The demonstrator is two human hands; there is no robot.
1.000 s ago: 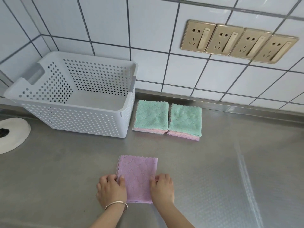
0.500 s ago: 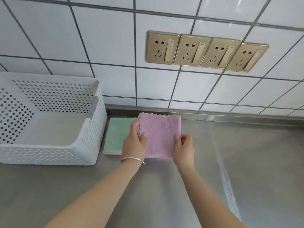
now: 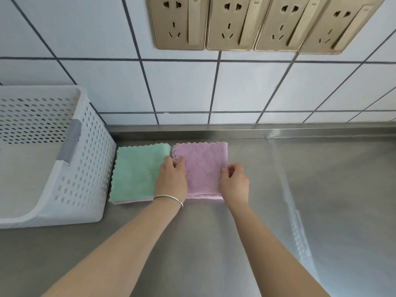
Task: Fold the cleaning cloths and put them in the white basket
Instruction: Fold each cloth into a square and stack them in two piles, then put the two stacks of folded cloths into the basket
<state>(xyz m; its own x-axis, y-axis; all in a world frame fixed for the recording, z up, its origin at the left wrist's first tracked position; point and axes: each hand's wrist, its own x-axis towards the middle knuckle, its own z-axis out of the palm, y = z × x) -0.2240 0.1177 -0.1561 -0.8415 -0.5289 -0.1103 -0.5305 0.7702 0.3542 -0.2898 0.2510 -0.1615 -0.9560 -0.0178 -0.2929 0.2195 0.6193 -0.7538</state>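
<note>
Left hand (image 3: 171, 181) and right hand (image 3: 235, 182) pinch the side edges of the folded pink cloth (image 3: 203, 168), which half a second ago was lifted and now lies flat on a stack beside the green-topped stack (image 3: 137, 172), next to the white basket (image 3: 85, 168).

White tiled wall (image 3: 182, 86), prob. steel counter (image 3: 192, 243)

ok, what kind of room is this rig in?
Probably a kitchen, home or commercial. The cloths lie on a stainless steel counter with a raised back lip, against a white tiled wall carrying a row of gold sockets. A white perforated basket stands at the left.
</note>
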